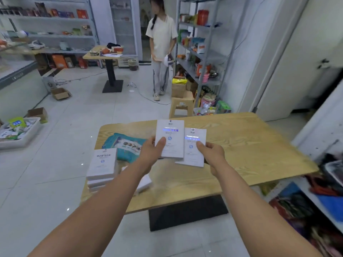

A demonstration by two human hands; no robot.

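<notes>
Hands hold two white boxes above the wooden table [241, 145]: left hand [150, 151] grips one box [169, 138], right hand [211, 153] pinches the other box [194, 147] (thumbs on front faces). Bare tabletop lies toward the table's right edge.

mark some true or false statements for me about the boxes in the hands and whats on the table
1. The left hand holds a white box. True.
2. The right hand holds nothing. False: it holds a second white box, partly behind the first.
3. A stack of white boxes sits near the left edge of the table. True.
4. The teal pouch lies on the floor. False: it lies on the table, beside the stack.
5. A person stands next to the metal shelves in the background. True.
</notes>
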